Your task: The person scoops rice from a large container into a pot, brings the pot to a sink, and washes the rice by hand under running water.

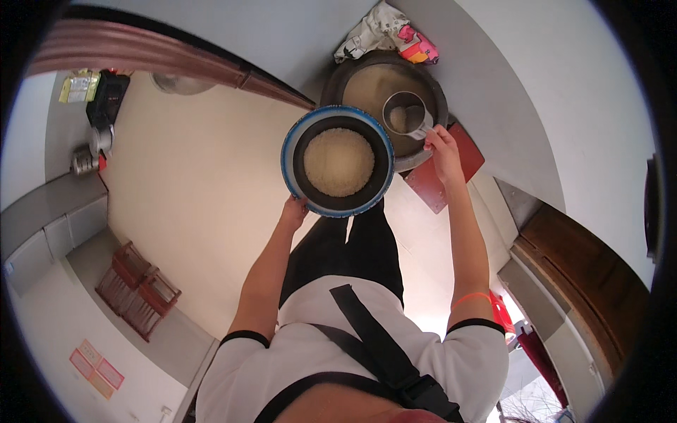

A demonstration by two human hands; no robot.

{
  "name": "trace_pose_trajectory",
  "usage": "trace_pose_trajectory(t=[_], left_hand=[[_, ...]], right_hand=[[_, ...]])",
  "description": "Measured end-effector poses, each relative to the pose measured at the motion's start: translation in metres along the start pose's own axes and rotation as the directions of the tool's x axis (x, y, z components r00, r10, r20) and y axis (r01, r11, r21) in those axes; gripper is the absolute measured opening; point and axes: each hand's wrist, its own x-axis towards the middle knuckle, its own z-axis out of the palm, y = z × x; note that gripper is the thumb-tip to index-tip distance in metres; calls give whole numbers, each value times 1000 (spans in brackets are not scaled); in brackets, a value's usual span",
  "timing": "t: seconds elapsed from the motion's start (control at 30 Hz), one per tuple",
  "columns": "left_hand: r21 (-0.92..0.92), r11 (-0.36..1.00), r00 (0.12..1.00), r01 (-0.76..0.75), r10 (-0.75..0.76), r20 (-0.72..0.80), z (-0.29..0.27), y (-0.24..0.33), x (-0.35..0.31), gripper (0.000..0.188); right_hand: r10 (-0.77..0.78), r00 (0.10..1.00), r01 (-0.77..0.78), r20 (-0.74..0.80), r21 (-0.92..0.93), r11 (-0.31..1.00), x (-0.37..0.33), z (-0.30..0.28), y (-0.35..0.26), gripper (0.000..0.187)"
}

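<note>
My left hand [295, 210] grips the near left rim of a blue-edged basin [288, 161], held level in front of me. A mound of pale rice [338, 162] lies in its dark inside. My right hand [443, 144] is closed on the handle of a metal cup [409, 97], which has a little rice at its bottom. Under the cup stands a wide dark vat [442, 92] with pale grain [374, 81] inside. The basin hides part of the vat's near left side.
A white bag with a pink packet [417, 48] rests at the vat's far rim, by the wall. A red board [431, 185] lies against the vat's near right side. Brown wooden chairs [137, 289] stand at the left. A brown curtain [162, 53] hangs at the upper left.
</note>
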Motion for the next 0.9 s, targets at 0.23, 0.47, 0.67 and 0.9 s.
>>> trace_pose_trajectory(t=[0.23,0.47,0.67,0.9], left_hand=[[39,999,1000,4,-5,19,6,7,-11,32],[241,967,997,79,-72,-41,12,12,-16,33],[143,989,997,23,-33,72,29,24,-31,31],[18,999,832,32,-37,553,122,45,-31,33]], right_hand=[[-378,925,216,48,-884,416,34,11,38,47],[596,797,-432,94,-602,672,-12,42,62,81],[629,772,-609,93,-174,774,-29,34,92,73],[546,827,-560,133,275,782,-106,-8,19,56]])
